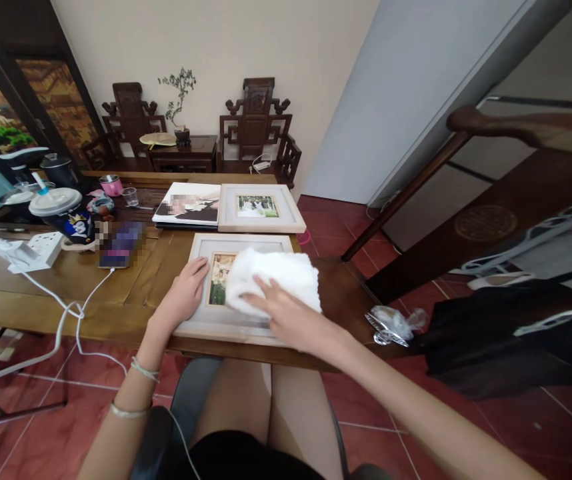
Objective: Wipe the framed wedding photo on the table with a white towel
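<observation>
A picture frame [231, 330] with a pale wood border and a wide light mat lies flat near the table's front edge. My left hand [186, 290] rests along its left side, fingers stretched over the border. On the frame's right half, a fluffy white cloth [291, 273] covers part of the small photo [217, 293]. My right hand [279, 307] presses down on this cloth, fingers spread and lying over it. Whether the fingers pinch any of the cloth is hard to see.
Behind lie a second picture frame [291, 207] and a photo album [189, 203]. To the left are a lidded cup [73, 223], a phone [122, 245], a power strip [46, 250] and white cables [79, 310]. A wooden chair [416, 207] and a plastic-wrapped item [391, 323] are on the right.
</observation>
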The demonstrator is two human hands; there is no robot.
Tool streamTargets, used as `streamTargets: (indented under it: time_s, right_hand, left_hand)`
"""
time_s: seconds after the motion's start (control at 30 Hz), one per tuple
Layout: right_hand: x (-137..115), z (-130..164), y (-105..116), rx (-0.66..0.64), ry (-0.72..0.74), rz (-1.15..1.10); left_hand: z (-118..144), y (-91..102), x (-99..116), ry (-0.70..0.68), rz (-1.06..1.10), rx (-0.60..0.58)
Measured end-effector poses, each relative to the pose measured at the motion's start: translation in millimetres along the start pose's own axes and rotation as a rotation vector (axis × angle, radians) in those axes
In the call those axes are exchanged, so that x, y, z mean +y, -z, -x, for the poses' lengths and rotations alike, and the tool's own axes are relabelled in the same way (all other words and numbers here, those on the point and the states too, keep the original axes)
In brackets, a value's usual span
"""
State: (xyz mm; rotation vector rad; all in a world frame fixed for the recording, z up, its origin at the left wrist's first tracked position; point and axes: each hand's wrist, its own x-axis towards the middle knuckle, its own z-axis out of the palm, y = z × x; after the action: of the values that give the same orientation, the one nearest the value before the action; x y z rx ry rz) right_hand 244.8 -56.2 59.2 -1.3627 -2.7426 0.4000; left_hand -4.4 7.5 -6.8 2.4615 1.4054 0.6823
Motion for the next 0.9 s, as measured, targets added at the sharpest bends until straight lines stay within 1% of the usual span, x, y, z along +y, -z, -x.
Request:
streamTargets:
  time_s: [0.1, 0.13, 0.17, 0.23, 0.27, 0.33, 0.43, 0.57, 0.67, 0.7, 0.77, 0.83, 0.9]
  right_hand:
    - [36.3, -36.6, -1.8, 0.187, -0.104, 0.175]
    - [46.2, -47.3, 0.3, 0.218, -0.137, 0.219]
    - [53.5, -56.3, 2.7, 0.224, -0.152, 0.260]
    - [59.2, -67.5, 6.0, 0.169, -0.145, 0.318]
    - [57.4, -68.9, 6.2, 0.127, -0.127, 0.343]
    - [46.2, -62.6, 4.1, 0.051, -0.089, 0.378]
    - [17.8, -33.5, 1.8, -0.045, -0.053, 0.359]
    - [-22.2, 18.5, 11.9, -0.183, 0.023, 0.186]
    - [-40.2, 42.5, 17.3, -0.208, 0.095, 0.030]
    - [-42.2, 44.7, 16.1, -0.197, 0.112, -0.009]
    - [-39.4, 39.3, 9.1, -0.155, 0.126, -0.048]
    - [-27.6, 22.6, -0.8, -0.096, 0.113, -0.026]
    - [-8.5, -1.1, -8.5, -0.025, 0.083, 0.055]
  left_hand:
    - [-0.5, 1.5, 1.3, 0.001, -0.008, -0.012]
    - [-0.5, 1.8, 1.9, 0.004, -0.006, -0.014]
    - [-0.5, 1.9, 2.5, 0.009, -0.003, -0.014]
    - [-0.1, 1.7, 3.2, 0.017, 0.002, -0.013]
    - [0.1, 1.3, 3.3, 0.021, 0.004, -0.011]
    - [0.7, 0.1, 3.2, 0.029, 0.004, -0.005]
    - [1.5, -1.7, 2.6, 0.038, 0.008, 0.005]
    - [1.8, -2.7, 2.2, 0.031, 0.005, 0.016]
    - [1.8, -2.8, 2.1, 0.030, 0.005, 0.015]
    - [1.8, -2.8, 1.9, 0.029, 0.006, 0.016]
    - [1.9, -3.0, 1.4, 0.023, 0.006, 0.021]
    - [1.9, -3.0, 0.7, 0.012, 0.002, 0.024]
    - [1.9, -2.6, 0.2, 0.002, -0.007, 0.014]
